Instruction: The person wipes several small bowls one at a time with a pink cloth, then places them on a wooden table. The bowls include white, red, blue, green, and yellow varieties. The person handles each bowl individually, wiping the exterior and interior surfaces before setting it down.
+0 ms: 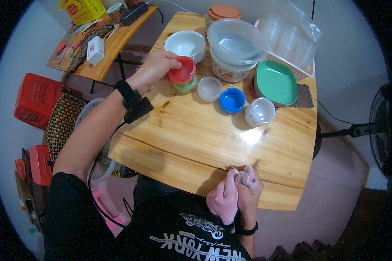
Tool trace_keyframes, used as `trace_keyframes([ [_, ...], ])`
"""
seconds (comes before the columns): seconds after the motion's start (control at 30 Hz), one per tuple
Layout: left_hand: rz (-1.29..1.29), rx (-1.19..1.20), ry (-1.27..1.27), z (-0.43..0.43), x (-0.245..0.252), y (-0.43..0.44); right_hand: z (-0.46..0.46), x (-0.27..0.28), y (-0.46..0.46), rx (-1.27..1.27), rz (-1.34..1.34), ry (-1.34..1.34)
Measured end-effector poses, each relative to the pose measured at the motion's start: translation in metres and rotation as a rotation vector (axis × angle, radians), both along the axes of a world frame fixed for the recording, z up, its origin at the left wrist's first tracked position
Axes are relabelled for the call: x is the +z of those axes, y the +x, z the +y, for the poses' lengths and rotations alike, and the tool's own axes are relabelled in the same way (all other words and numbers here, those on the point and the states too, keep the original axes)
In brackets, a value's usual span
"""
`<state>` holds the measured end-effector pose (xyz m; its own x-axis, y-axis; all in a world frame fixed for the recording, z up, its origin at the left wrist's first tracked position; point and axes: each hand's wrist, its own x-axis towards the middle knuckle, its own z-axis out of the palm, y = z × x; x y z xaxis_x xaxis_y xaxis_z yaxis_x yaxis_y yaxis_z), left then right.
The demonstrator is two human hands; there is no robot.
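My left hand [160, 70] grips a red bowl [183, 70] by its rim, just above a small green bowl [185, 85]; whether the two touch, I cannot tell. Near the front edge of the wooden table, my right hand [250, 192] holds a bunched pink cloth [224, 197]. To the right of the green bowl stand a translucent white bowl [209, 89], a blue bowl [232, 100] and a stack of white cups [260, 112]. White bowls [185, 44] are stacked behind my left hand.
Plastic basins [236, 40] sit at the back of the wooden table [196, 143]. Right of them are a green square dish [277, 83] and a box of bagged plastic cups [290, 39]. A side table [99, 70] stands at the left, a fan [380, 130] at the right.
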<state>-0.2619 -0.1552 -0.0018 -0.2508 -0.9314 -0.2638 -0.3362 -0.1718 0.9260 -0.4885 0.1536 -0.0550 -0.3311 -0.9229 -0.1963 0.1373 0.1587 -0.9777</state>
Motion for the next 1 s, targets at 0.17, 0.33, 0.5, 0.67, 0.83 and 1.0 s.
trace_keyframes([
  [0.17, 0.005, 0.021, -0.004, -0.007, -0.003, -0.002, 0.0, 0.0, -0.001, 0.012, 0.052, 0.032],
  [0.33, -0.073, 0.005, -0.017, -0.005, -0.004, -0.001, -0.001, 0.001, 0.0, 0.004, 0.041, 0.03],
  [0.5, -0.093, -0.042, -0.075, -0.004, -0.005, -0.001, -0.001, 0.001, 0.0, -0.001, 0.026, 0.032],
  [0.67, -0.09, -0.02, -0.07, -0.004, -0.008, -0.003, 0.0, 0.001, 0.0, -0.001, 0.041, 0.038],
  [0.83, -0.088, -0.044, -0.056, -0.004, -0.01, -0.001, 0.0, 0.002, -0.001, 0.01, 0.058, 0.032],
  [1.0, -0.113, -0.063, -0.07, -0.006, -0.013, 0.001, 0.0, 0.002, -0.002, 0.019, 0.081, 0.045],
])
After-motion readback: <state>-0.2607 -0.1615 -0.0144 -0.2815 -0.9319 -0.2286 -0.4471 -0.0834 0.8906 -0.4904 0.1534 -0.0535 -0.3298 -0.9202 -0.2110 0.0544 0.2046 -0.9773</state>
